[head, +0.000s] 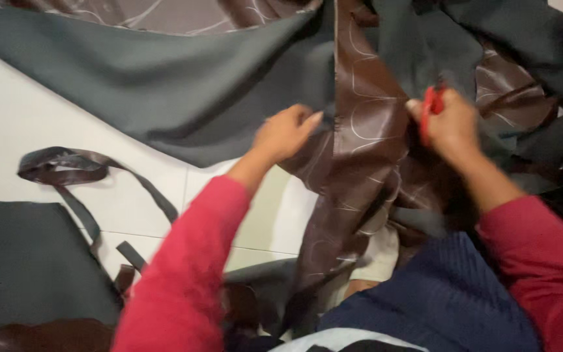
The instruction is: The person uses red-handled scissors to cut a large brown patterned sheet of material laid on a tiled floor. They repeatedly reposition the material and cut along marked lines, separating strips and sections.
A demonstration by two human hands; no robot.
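Note:
My left hand point(286, 132) pinches the edge where a dark grey-green cloth point(164, 85) meets a shiny brown fabric with thin white curved lines point(366, 124). My right hand point(451, 124) grips a small red-handled tool point(432, 104), probably scissors, held against the brown fabric near the upper right. Both arms wear red sleeves. The tool's blades are hidden by my fingers and the cloth.
A loose strap of brown and grey fabric point(66, 166) lies on the white tiled floor point(27, 124) at left. A folded dark grey piece point(27, 261) sits at the lower left. More grey cloth point(529, 45) is bunched at the upper right. My dark blue garment point(444, 300) fills the bottom.

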